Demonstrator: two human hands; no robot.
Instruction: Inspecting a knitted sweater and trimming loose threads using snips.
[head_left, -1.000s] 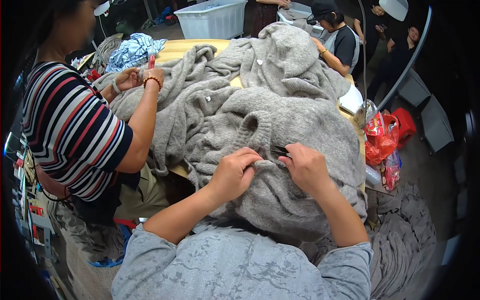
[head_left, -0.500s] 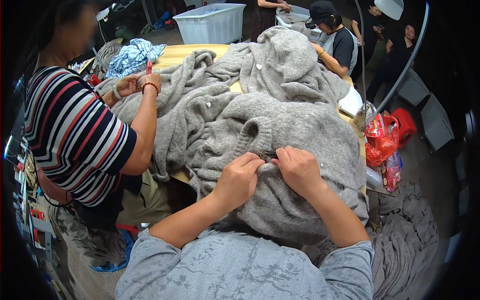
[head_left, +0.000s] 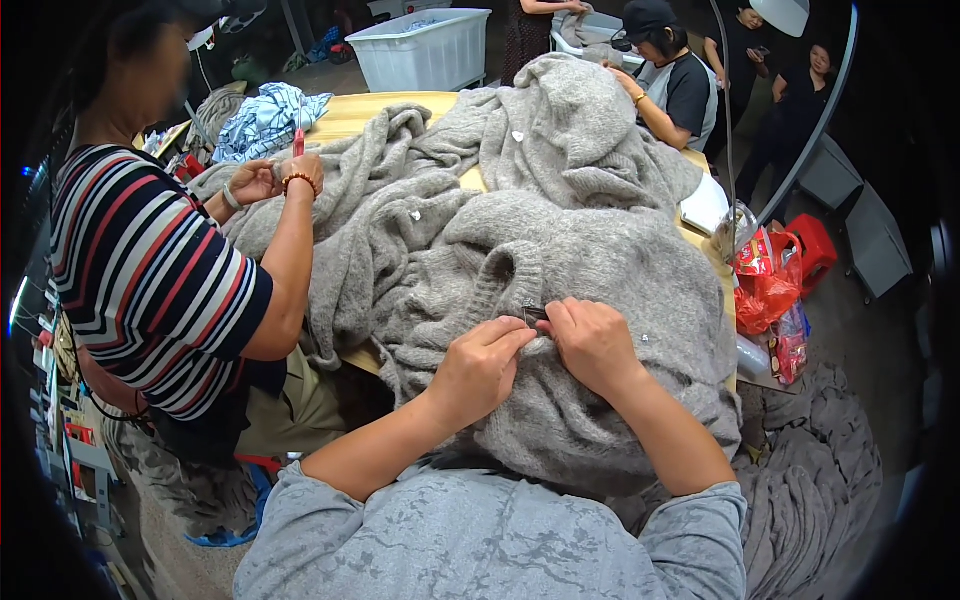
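Note:
A grey knitted sweater (head_left: 630, 255) lies bunched in front of me, its ribbed opening (head_left: 515, 275) just beyond my fingertips. My left hand (head_left: 472, 372) is closed in a pinch on the knit below that ribbing. Close beside it, my right hand (head_left: 597, 350) grips a small black tool (head_left: 537, 313) with a thin tip, pointed at the ribbing's edge. My fingers cover most of the tool, so I cannot tell its exact kind. Fingertips of both hands almost meet over the fabric.
More grey knitwear (head_left: 575, 120) is heaped across the wooden table (head_left: 370, 104). A person in a striped top (head_left: 165, 285) works at my left; another (head_left: 670, 95) sits at the far side. Red bags (head_left: 768, 290) stand by the right edge, with piled knits (head_left: 810, 480) below.
My left fingertips have shifted slightly right, closer to the tool's tip. My right hand has barely moved. The person across the table has raised a hand toward their head.

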